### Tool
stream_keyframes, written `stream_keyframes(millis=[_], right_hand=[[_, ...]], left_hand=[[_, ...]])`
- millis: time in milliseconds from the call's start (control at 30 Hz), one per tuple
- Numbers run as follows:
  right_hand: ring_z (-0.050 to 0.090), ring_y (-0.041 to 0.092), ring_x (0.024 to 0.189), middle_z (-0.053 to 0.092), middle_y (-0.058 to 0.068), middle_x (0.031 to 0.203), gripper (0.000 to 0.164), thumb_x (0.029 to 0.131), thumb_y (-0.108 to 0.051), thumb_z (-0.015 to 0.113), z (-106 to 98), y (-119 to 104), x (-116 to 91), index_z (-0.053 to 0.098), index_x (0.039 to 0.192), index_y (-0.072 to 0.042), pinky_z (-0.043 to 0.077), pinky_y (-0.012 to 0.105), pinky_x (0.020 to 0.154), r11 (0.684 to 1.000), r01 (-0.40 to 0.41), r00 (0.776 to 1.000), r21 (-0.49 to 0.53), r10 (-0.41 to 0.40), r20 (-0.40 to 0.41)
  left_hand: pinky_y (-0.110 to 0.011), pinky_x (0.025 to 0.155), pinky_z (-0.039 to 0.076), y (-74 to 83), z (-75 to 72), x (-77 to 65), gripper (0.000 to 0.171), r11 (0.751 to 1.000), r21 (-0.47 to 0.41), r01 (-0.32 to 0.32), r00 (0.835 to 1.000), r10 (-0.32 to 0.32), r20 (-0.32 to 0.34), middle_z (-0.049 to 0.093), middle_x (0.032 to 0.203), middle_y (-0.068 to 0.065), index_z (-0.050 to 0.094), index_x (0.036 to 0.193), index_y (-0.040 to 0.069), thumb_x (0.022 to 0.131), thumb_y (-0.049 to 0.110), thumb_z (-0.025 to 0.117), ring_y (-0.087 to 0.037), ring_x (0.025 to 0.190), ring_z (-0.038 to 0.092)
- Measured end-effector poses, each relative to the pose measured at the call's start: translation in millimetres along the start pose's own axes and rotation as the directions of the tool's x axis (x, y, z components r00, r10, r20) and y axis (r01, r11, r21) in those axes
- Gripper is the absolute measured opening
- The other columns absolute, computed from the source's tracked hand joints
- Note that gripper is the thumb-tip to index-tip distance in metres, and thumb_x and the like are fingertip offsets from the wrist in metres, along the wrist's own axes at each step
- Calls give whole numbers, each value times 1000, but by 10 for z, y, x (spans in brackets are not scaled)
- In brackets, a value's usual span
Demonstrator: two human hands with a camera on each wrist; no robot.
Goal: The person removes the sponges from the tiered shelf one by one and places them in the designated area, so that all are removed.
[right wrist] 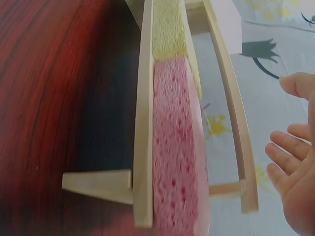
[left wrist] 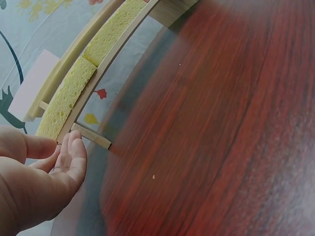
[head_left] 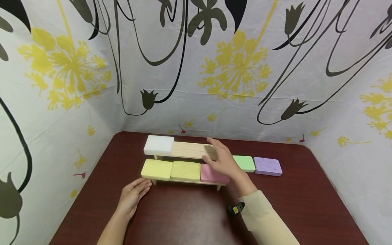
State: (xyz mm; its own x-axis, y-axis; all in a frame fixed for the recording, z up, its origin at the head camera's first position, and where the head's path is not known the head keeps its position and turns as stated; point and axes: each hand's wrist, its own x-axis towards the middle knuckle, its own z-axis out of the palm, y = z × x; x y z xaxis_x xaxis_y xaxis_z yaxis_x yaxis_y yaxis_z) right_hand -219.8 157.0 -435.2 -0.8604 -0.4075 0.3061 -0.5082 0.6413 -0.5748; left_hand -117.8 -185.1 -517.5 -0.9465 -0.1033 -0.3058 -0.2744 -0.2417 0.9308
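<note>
We see a dark red-brown wood-grain table (head_left: 177, 217) carrying a pale wooden two-tier stand (head_left: 190, 149).
On the stand's lower front tier we find, left to right, a light-yellow rectangular sponge (head_left: 157, 169), a darker-yellow rectangular sponge (head_left: 185, 171) and a pink rectangular sponge (head_left: 212, 173); a white rectangular block (head_left: 158, 145) lies at the left end of its higher rear tier. On the table, right of the stand, lie a light-green rectangular block (head_left: 245, 163) and a purple speckled rectangular sponge (head_left: 267, 166), side by side.

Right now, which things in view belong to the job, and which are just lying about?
Job, judging by placement: wooden rack, white block, left yellow sponge, right yellow sponge, pink sponge

Lying about, perhaps for later: green sponge, purple sponge
</note>
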Motion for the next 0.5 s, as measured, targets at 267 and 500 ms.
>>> stream_keyframes(millis=[267, 500], right_hand=[[38, 33, 144, 42, 15, 155, 76, 96, -41, 69, 95, -131, 124, 37, 156, -6, 36, 54, 117, 1000, -13, 998, -8, 13, 60], [36, 33, 145, 41, 13, 157, 80, 96, -47, 68, 181, -179, 241, 34, 158, -8, 34, 53, 118, 999, -31, 994, -15, 33, 108]], left_hand=[[-29, 102, 52, 0, -11, 9, 41, 1000, 17, 1, 1000, -1, 10, 55, 139, -29, 40, 145, -14, 108, 2, 44, -11, 110, 66], [-29, 103, 52, -11, -16, 12, 41, 1000, 16, 2, 1000, -2, 19, 53, 140, -30, 41, 145, -14, 108, 2, 44, -11, 110, 66]])
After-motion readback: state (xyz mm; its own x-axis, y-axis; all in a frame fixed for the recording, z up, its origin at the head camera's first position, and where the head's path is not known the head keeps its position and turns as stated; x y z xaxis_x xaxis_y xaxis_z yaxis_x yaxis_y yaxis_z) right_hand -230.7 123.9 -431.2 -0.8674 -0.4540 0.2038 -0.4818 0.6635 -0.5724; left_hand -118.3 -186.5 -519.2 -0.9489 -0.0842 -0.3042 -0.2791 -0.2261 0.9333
